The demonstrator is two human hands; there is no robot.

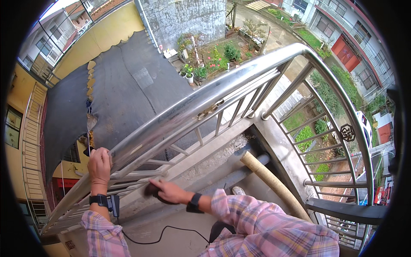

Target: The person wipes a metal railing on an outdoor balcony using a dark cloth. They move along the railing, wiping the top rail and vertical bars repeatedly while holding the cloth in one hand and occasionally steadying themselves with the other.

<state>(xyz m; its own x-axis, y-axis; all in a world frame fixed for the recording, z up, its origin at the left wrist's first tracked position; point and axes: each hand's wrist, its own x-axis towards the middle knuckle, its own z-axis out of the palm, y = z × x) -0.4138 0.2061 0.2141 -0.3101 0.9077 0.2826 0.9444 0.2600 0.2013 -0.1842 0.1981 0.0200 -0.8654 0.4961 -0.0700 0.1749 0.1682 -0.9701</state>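
Observation:
My left hand (100,167) is closed around the thick stainless-steel handrail (205,101) of a balcony railing. A black strap with a small dark device (114,205) sits on that wrist. Lower and to the right, my right hand (171,191) holds a dark brown object (153,191), its index finger stretched along it. Motion blur hides what the object is. It is close to the lower rails and the concrete ledge (141,196); whether it touches them I cannot tell. Another black strap (194,202) circles the right wrist.
A ribbed tan tube (273,183) leans across the balcony corner, over a grey pipe (236,175) along the ledge. A black cable (163,228) hangs from the left wrist's device. Past the railing, dark shade netting (128,77) spreads below, beside a garden (221,57).

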